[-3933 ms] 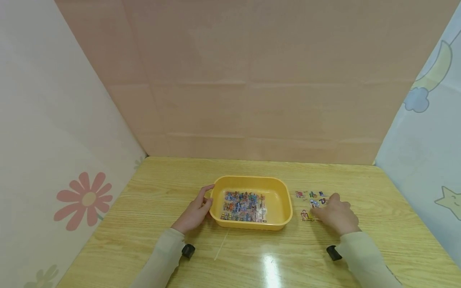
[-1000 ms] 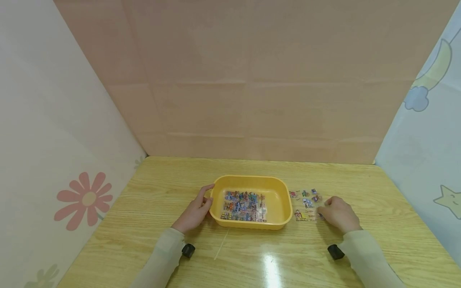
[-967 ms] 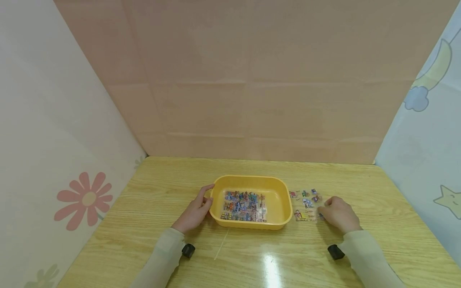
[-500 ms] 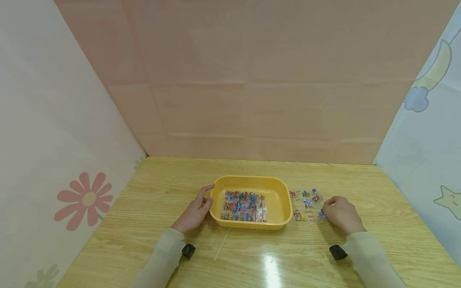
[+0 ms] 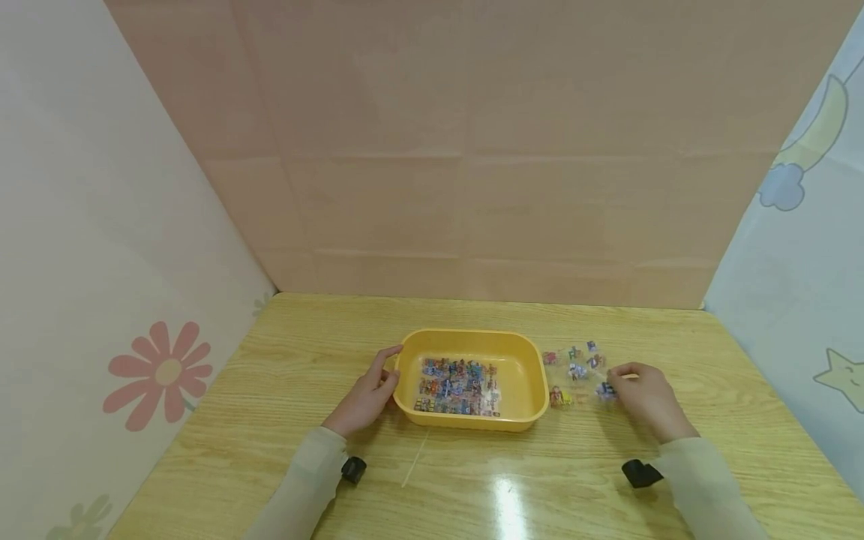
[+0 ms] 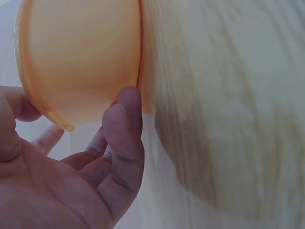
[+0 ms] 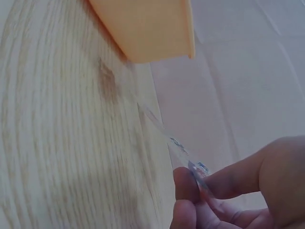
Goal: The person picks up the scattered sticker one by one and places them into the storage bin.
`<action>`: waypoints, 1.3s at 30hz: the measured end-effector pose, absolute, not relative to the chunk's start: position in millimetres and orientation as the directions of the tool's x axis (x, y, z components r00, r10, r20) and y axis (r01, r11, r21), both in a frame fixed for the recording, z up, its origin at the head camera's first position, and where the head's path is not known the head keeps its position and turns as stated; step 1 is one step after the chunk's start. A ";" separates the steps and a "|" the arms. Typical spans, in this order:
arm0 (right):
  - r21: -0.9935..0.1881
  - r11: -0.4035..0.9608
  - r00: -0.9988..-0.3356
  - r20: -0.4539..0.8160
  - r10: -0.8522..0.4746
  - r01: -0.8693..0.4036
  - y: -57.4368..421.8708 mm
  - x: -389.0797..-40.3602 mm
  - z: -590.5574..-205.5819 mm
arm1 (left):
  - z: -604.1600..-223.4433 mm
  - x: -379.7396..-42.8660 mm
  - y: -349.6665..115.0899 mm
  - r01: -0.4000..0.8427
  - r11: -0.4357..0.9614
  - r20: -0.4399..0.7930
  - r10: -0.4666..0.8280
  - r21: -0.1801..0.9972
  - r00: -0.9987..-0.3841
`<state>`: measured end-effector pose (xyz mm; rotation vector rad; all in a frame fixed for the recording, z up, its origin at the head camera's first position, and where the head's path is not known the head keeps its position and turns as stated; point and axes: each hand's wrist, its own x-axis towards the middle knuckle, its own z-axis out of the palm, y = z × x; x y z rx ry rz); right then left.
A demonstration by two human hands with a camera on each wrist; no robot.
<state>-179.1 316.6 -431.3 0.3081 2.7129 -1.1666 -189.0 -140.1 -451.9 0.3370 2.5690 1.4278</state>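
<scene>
A yellow plastic basin [image 5: 521, 375] stands on the table, a clear sticker sheet [image 5: 448, 387] with dense colourful cartoon prints lying on its floor. At its left end is my left hand [image 5: 364, 397], fingers and thumb bent about the rim and wall; the left wrist view shows the basin wall [image 6: 86, 57] against the fingertips. My right hand [image 5: 649, 397] pinches the right edge of another clear sticker sheet [image 5: 577, 373], printed with scattered cartoon figures, to the right of the basin. Seen nearly edge-on in the right wrist view, that sheet [image 7: 167, 136] slants up from the table to finger and thumb.
The wood-grain table [image 5: 324, 337] meets a pinkish paper-covered wall [image 5: 466, 187] at the back. Patterned pale walls [image 5: 67, 225] flank it on both sides. A pale thin line [image 5: 414, 459] lies before the basin. Each wrist carries a black device [image 5: 640, 474].
The right hand went from over the loose sticker sheet to its right edge, and the sheet shifted left towards the basin, then its held edge rose. The left hand and basin stayed put.
</scene>
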 end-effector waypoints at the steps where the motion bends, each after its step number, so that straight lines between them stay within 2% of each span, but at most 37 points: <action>1: -0.706 0.659 -0.963 -0.239 0.124 0.260 316.9 -179.2 -431.6 | -452.0 -189.0 -140.2 0.109 0.513 -0.050 0.286 0.851 -0.957; 11: -0.779 0.562 -0.960 -0.239 0.146 0.279 313.5 -177.7 -423.5 | -452.9 -189.9 -140.2 0.115 0.515 -0.047 0.291 0.850 -0.956; 39: -0.844 0.497 -0.979 -0.148 0.143 0.200 315.6 -172.6 -411.7 | -456.5 -189.8 -139.6 0.104 0.509 -0.045 0.272 0.855 -0.961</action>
